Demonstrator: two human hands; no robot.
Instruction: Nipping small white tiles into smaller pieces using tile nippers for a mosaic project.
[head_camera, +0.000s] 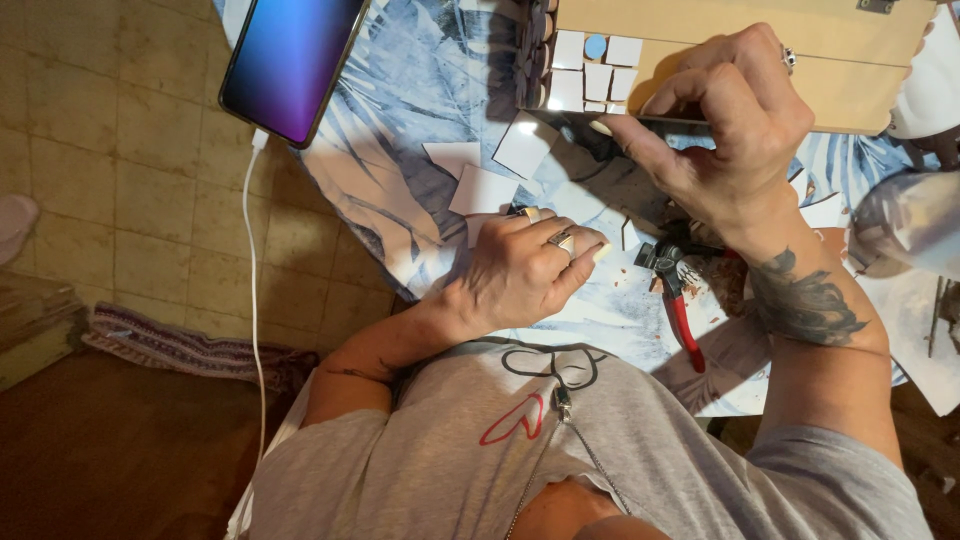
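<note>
My right hand (735, 140) pinches a thin dark tool (672, 122) between thumb and forefinger, at the lower edge of a wooden board (760, 35). On the board's left part sit several white square tiles (590, 75) and one round blue tile (595, 46). My left hand (520, 272), with rings on it, rests curled on the leaf-patterned cloth (420, 80), and a small white tile piece (601, 252) is at its fingertips. Red-handled nippers (680, 305) lie between my two hands, nearer the right wrist.
Loose white tile pieces (485, 188) lie on the cloth above my left hand. A phone (290, 60) with a lit purple-blue screen lies at the table's left edge, its white cable (250, 280) hanging to the tiled floor. Sheets of paper (925, 340) cover the right side.
</note>
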